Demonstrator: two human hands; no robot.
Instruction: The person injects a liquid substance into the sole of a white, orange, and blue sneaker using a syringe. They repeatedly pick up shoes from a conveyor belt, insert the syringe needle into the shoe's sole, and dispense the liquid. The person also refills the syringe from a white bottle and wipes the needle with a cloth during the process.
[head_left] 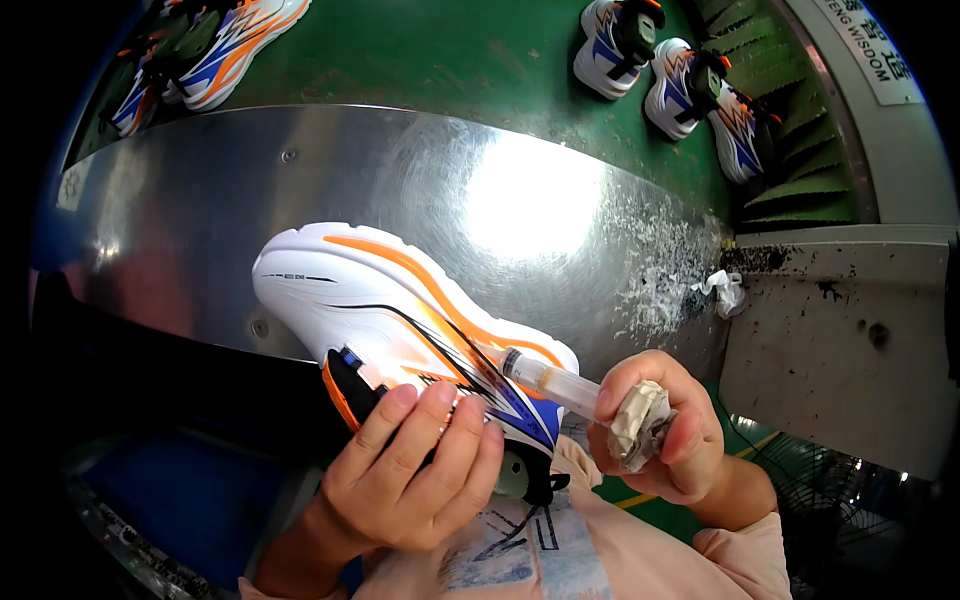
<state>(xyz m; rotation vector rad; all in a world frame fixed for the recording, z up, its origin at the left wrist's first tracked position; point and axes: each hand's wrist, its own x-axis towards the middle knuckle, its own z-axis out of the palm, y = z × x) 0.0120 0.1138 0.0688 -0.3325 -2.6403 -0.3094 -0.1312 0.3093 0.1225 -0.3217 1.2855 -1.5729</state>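
The work in hand looks like putting glue or some other liquid from a syringe onto a shoe, right where the white and orange sole meets the upper. The shoe is tipped on its side, sole facing up and away, and it is held just above the near edge of the shiny metal table. The left hand comes up from the near left, palm turned toward the person, with its fingers curled tight around the heel end of the shoe. The right hand comes from the near right, closed around the syringe and a crumpled rag at once. The syringe points left, and its tip seems to touch the side of the shoe, though the tip is too small to be sure. A good next move would need a slow, steady push and a still left hand, with the rag ready for drips. Far off, more shoes sit on a green belt, and dried white spatter marks the right of the table.
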